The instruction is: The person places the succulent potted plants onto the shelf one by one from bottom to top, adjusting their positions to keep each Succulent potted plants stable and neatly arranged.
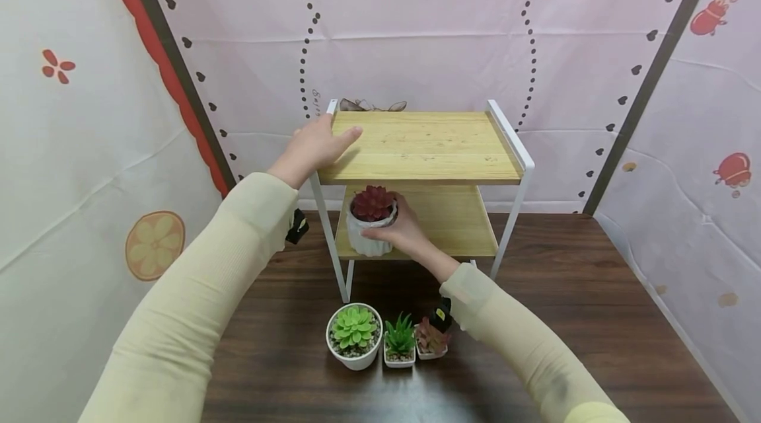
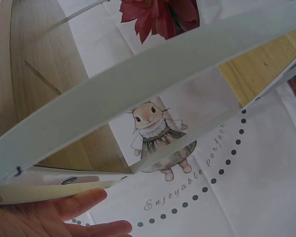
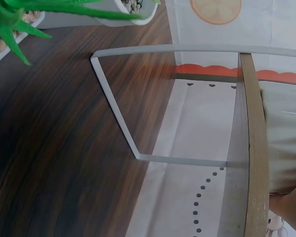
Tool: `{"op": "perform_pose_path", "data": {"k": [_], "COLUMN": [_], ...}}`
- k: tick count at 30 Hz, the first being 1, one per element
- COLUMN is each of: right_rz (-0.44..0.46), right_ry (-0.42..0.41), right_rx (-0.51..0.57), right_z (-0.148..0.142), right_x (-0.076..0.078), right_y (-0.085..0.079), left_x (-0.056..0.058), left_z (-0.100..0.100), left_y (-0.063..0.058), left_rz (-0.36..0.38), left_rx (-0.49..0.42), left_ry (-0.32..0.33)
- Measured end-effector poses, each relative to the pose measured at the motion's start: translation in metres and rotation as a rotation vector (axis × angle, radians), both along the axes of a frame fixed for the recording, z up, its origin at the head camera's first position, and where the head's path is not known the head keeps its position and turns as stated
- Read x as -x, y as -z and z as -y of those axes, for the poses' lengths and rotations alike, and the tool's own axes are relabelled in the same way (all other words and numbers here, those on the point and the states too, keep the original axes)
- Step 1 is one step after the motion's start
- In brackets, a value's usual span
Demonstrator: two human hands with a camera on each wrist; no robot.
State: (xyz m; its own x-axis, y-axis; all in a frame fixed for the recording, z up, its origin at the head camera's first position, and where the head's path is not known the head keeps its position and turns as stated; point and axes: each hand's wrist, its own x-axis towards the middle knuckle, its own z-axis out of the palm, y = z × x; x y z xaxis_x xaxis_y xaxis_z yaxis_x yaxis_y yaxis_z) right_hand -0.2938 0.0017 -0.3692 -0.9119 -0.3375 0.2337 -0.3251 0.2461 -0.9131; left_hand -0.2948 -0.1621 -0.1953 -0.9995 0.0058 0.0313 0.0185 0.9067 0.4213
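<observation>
A dark red succulent (image 1: pixel 372 203) stands in a white textured pot (image 1: pixel 370 241) at the left front of the lower shelf board (image 1: pixel 442 221). My right hand (image 1: pixel 404 228) grips this pot from its right side, thumb across the front. In the right wrist view, the pot (image 3: pixel 286 138) shows only in part at the right edge. My left hand (image 1: pixel 318 145) rests on the left side of the two-tier shelf's top board (image 1: pixel 422 145). Its fingers (image 2: pixel 89 202) lie fairly straight along the white frame in the left wrist view.
On the dark wooden table (image 1: pixel 565 317) before the shelf, a light green succulent (image 1: pixel 353 326) sits in a round white pot. Beside it stand a spiky green plant (image 1: pixel 399 337) and a small reddish plant (image 1: pixel 432 338). Printed cloth (image 1: pixel 428 26) hangs behind.
</observation>
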Motion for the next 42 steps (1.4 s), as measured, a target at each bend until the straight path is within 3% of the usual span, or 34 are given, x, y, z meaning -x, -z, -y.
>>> {"op": "perform_pose_path", "data": {"k": [20,27,35,38,42], "right_rz": [-0.008,0.052,0.111,0.080,0.026], "right_ry": [-0.048,-0.064,-0.053,-0.102,-0.186], "right_rx": [0.002,0.035,-0.089,-0.070,0.030], "right_z": [-0.002,-0.003,-0.038,-0.057,-0.080], "right_x": [0.004,0.001,-0.020,-0.033,-0.053], "right_y": [0.000,-0.001,-0.019,-0.019,-0.007], "left_x": [-0.002,-0.001,0.000,-0.001,-0.001], "left_z": [-0.002,-0.002,-0.001,-0.001,0.000], "left_y": [-0.002,-0.001,-0.001,-0.001,-0.001], "left_rz": [-0.012,-0.001,0.008,0.007,0.006], "left_rx": [0.029,0.029,0.012,0.002,-0.010], "left_ry": [0.007,-0.006,-0.007,-0.004,0.000]}}
